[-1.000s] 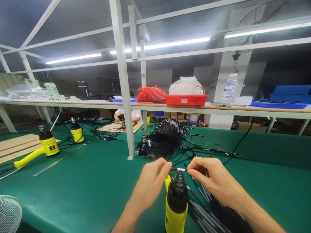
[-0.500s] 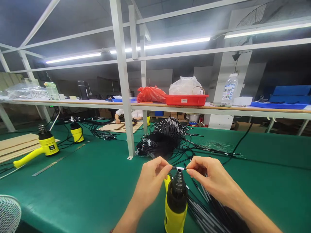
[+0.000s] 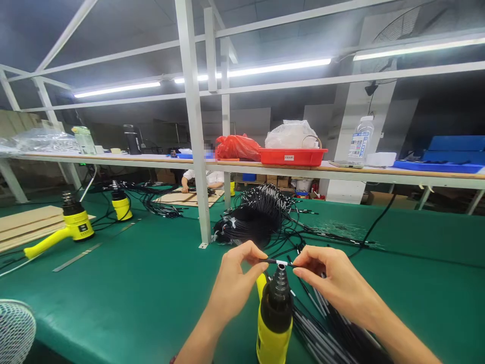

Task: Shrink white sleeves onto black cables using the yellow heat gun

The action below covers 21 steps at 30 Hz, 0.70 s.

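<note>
A thin black cable with a white sleeve (image 3: 281,262) is stretched level just above the metal nozzle of an upright yellow heat gun (image 3: 275,323). My left hand (image 3: 237,283) pinches the cable's left part between thumb and finger. On the other side, my right hand (image 3: 331,278) pinches it right of the sleeve. Below and beside my right hand lies a bundle of black and grey cables (image 3: 318,328), partly hidden by the hand and forearm.
Behind my hands is a large coil of black cables (image 3: 246,225) by a white post (image 3: 197,151). Two more yellow heat guns (image 3: 79,226) stand left. A shelf (image 3: 341,172) holds a red tray (image 3: 291,157) and bottle. A person's hand (image 3: 185,186) is across the table.
The view has shifted slightly. My left fingers look a little more open around the cable, and the sleeve sits marginally farther right over the nozzle.
</note>
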Motion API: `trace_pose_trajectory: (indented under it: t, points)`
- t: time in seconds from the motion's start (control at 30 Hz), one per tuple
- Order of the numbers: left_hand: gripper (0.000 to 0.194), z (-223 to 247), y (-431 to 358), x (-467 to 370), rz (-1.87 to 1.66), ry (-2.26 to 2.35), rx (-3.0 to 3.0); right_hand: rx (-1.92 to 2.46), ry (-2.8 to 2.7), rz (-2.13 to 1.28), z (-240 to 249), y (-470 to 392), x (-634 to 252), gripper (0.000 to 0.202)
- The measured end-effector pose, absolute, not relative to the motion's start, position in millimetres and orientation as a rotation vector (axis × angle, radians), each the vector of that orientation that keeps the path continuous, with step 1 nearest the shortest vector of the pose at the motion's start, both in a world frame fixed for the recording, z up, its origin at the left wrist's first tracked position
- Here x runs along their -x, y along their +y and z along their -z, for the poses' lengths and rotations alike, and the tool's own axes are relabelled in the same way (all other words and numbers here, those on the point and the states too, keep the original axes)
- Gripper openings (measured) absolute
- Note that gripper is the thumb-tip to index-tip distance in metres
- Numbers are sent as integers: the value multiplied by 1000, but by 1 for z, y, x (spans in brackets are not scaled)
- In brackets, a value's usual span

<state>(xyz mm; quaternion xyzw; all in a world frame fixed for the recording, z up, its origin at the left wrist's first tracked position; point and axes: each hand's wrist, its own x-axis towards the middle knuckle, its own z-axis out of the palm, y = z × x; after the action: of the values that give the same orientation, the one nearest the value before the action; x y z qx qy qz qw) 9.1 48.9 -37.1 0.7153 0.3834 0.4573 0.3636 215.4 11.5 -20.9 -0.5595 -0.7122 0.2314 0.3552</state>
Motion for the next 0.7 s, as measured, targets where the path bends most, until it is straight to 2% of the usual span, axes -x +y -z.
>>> trace_pose_trajectory:
  t: [0.1, 0.23, 0.3, 0.4, 0.6, 0.7]
  points:
    - [10, 36, 47, -7, -1125, 997, -1887, 1447, -1878, -615, 18, 9, -215, 21]
    - [42, 36, 45, -5, -1060, 1107, -2025, 1489, -1956, -569, 16, 5, -215, 35]
    - [49, 38, 45, -5, -1054, 1146, -2053, 1499, -1978, -552, 17, 4, -214, 37]
    - [46, 39, 45, -6, -1074, 1139, -2056, 1487, -1952, -530, 19, 4, -213, 34]
    - [15, 35, 43, -8, -1121, 1020, -1984, 1451, -1864, -553, 20, 7, -212, 21]
    - [17, 34, 43, -9, -1124, 1023, -2013, 1455, -1880, -555, 21, 7, -212, 22]
